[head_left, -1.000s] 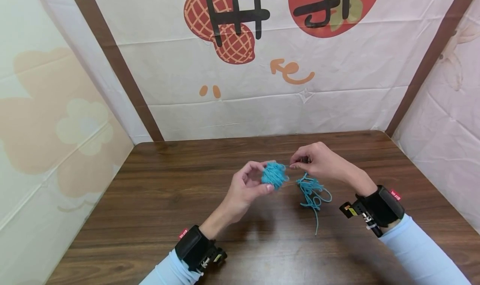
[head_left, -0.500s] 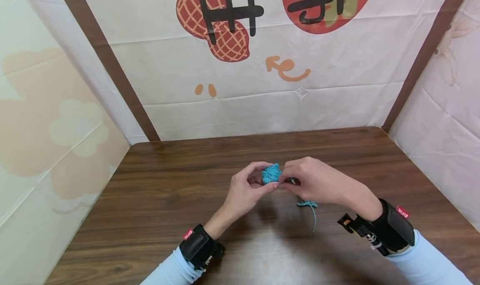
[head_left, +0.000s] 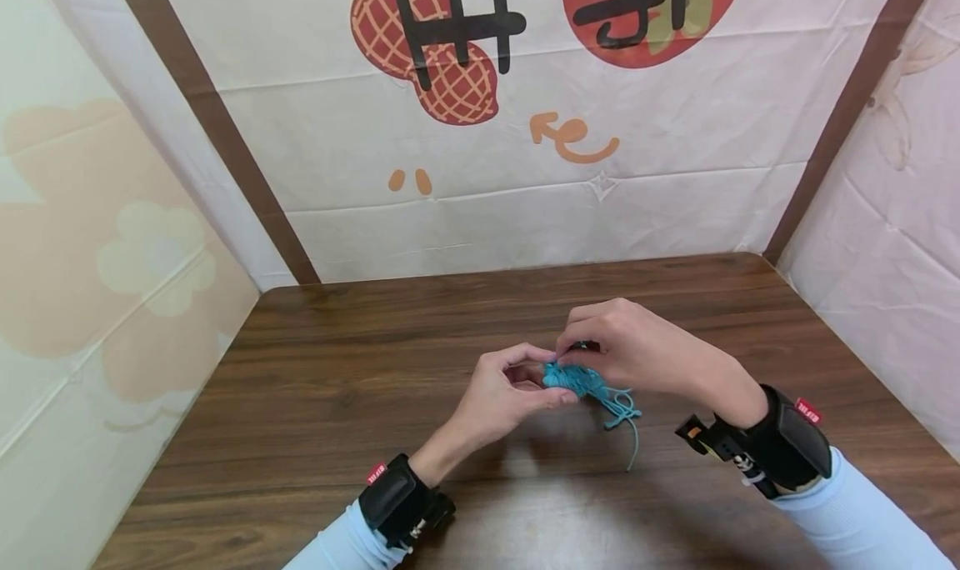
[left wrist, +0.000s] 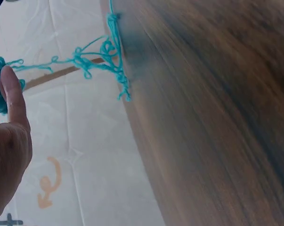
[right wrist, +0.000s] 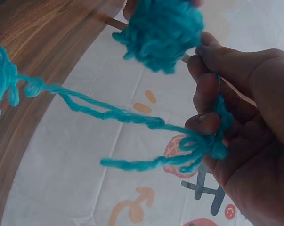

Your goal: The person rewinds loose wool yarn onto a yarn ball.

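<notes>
Above the table, my left hand [head_left: 498,395] grips a small ball of turquoise yarn [head_left: 564,377] between thumb and fingers. In the right wrist view the wound ball [right wrist: 163,35] shows whole, its strands crossing each other. My right hand [head_left: 637,345] is at the ball's upper right side, thumb and forefinger pinching the yarn strand. Part of the loose yarn [right wrist: 203,143] is caught in that hand's curled fingers. A tangled, looped tail of yarn [head_left: 619,405] hangs below, and its lowest end is near the tabletop. The right hand hides part of the ball in the head view.
A dark brown wood-grain table [head_left: 337,403] lies under both hands. Behind it hangs a white printed cloth [head_left: 480,228], and another printed cloth [head_left: 157,328] stands at the left. Black camera bands [head_left: 397,499] are strapped to both wrists.
My right hand has come from the right to the ball, then up to its top side. The left hand has shifted slightly right and down with the ball.
</notes>
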Demonstrator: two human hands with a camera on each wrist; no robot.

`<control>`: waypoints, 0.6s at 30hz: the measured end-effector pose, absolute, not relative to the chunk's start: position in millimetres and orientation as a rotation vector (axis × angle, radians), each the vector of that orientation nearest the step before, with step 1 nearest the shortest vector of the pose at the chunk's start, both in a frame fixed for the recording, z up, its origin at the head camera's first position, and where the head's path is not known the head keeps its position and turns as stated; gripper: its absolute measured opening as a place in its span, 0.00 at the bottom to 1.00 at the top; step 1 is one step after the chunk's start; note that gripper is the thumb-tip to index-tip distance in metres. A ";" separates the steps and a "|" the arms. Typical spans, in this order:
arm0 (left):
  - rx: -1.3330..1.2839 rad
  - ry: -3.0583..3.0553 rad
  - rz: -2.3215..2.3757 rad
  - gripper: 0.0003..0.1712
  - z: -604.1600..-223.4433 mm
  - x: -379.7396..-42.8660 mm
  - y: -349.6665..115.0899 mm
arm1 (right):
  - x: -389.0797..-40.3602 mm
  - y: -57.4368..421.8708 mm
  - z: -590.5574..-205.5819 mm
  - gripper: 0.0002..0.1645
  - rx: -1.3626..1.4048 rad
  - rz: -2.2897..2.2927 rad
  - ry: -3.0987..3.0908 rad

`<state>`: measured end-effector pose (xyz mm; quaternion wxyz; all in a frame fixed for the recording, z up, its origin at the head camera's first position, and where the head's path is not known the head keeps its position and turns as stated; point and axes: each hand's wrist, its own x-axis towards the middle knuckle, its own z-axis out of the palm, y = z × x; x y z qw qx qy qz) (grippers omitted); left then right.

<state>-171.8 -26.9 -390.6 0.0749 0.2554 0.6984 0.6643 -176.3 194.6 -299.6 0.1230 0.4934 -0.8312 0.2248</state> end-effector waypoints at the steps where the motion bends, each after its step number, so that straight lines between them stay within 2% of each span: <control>1: 0.784 2.073 2.000 0.25 -390.2 -170.8 -26.5 | -177.3 195.2 -299.6 0.07 1.444 0.683 -2.421; 9: 0.758 1.917 2.137 0.26 -388.4 -165.7 -24.7 | -180.4 198.6 -300.6 0.10 1.441 0.799 -2.362; 18: 0.801 2.130 2.035 0.23 -388.3 -160.4 -22.9 | -182.9 201.5 -298.1 0.09 1.438 0.784 -2.383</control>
